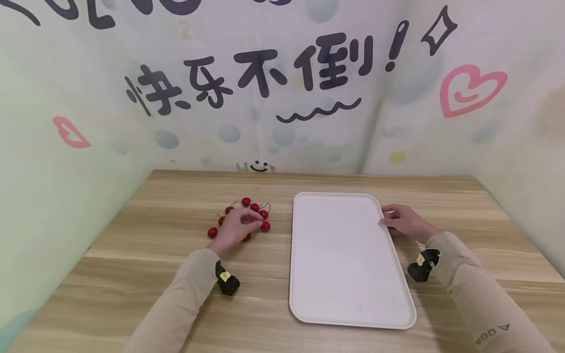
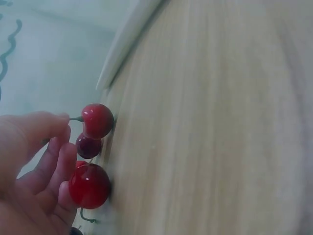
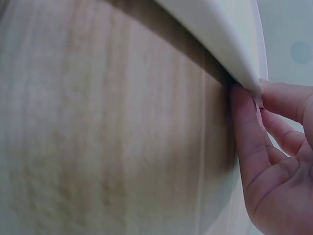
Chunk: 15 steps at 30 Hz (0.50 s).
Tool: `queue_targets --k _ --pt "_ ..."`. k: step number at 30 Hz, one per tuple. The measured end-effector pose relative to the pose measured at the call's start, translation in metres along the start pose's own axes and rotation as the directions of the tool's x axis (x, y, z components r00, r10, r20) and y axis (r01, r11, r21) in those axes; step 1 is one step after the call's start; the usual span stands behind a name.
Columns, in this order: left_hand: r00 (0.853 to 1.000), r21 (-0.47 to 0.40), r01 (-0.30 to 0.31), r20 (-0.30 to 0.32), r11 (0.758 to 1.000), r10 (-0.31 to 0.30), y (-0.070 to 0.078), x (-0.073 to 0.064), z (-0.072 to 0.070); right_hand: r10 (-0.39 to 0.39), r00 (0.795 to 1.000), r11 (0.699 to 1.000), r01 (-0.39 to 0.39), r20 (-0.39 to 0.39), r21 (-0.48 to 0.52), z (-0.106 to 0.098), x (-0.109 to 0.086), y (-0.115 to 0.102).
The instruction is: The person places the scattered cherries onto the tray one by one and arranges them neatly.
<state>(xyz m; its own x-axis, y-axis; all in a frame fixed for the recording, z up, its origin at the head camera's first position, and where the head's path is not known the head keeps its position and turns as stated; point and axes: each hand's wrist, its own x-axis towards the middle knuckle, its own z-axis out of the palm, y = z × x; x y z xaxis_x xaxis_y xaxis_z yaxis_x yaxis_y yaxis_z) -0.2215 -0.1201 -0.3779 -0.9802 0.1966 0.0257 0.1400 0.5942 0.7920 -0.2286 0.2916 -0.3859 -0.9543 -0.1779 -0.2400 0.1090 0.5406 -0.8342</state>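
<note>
Over the group of red cherries (image 1: 245, 201) my left hand (image 1: 236, 225) pinches one cherry (image 2: 98, 121) by its green stem, between thumb and forefinger. That cherry is close to the wood surface in the left wrist view. A larger-looking cherry (image 2: 89, 186) and a darker one (image 2: 89, 146) are by my other fingers. Part of the group is hidden under the hand in the head view. My right hand (image 1: 406, 223) holds the right rim of a white rectangular tray (image 1: 344, 260), thumb on top and forefinger beneath the edge in the right wrist view.
The wood-grain table (image 1: 260, 304) runs back to a pale wall cloth (image 1: 212, 142) with black writing and pink hearts. Black wrist cameras hang at the left cuff (image 1: 227, 282) and right cuff (image 1: 423, 267), near the table surface.
</note>
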Motion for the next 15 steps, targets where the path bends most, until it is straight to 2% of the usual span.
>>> queue_targets --k 10,15 --pt "1.000 0.000 0.016 -0.017 1.000 -0.016 0.0012 0.0013 0.0039 -0.003 1.000 1.000 0.003 -0.014 -0.009 0.0009 -0.0019 -0.0032" --pt "0.999 -0.013 -0.012 -0.033 1.000 0.012 0.0030 0.0026 0.0074 0.013 1.000 0.999 -0.014 -0.018 -0.033 0.0002 -0.0020 -0.0035"
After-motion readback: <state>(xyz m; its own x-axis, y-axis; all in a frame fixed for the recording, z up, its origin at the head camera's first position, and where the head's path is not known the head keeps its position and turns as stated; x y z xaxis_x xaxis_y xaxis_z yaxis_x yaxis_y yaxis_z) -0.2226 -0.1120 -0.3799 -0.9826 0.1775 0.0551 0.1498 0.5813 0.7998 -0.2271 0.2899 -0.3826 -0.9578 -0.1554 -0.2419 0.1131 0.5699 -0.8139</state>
